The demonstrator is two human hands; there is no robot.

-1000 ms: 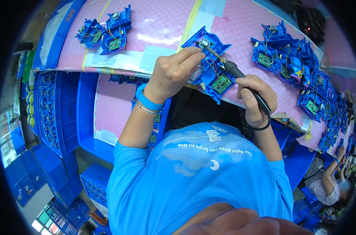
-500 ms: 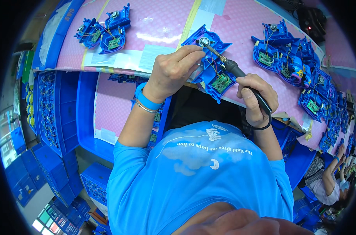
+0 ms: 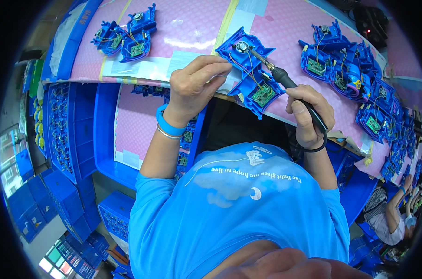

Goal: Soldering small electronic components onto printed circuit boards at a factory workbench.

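Observation:
My right hand [image 3: 310, 114] is closed round the black handle of a soldering iron [image 3: 281, 76]. Its metal tip points up and left, beside a round speaker [image 3: 242, 46] in an opened blue plastic housing [image 3: 227, 48]. Coloured wires run from the speaker half down to a green circuit board [image 3: 263, 94] in the other half. Left of the housing, my left hand [image 3: 194, 86] pinches a thin, pale strand that looks like solder wire [image 3: 221, 76]. Most of that strand is hidden by the fingers. The housing lies at the table's near edge.
Similar opened housings lie at the far left [image 3: 136, 49] and in a cluster on the right [image 3: 315, 67]. A blue tray [image 3: 104, 139] with a pink sheet sits below the table edge at left. Blue bins [image 3: 83, 135] stand farther left. Another person's arm [image 3: 394, 204] shows at right.
My left hand has drawn back to the left, away from the speaker. The iron's tip has moved right, from the speaker to beside it, and my right hand has shifted slightly right.

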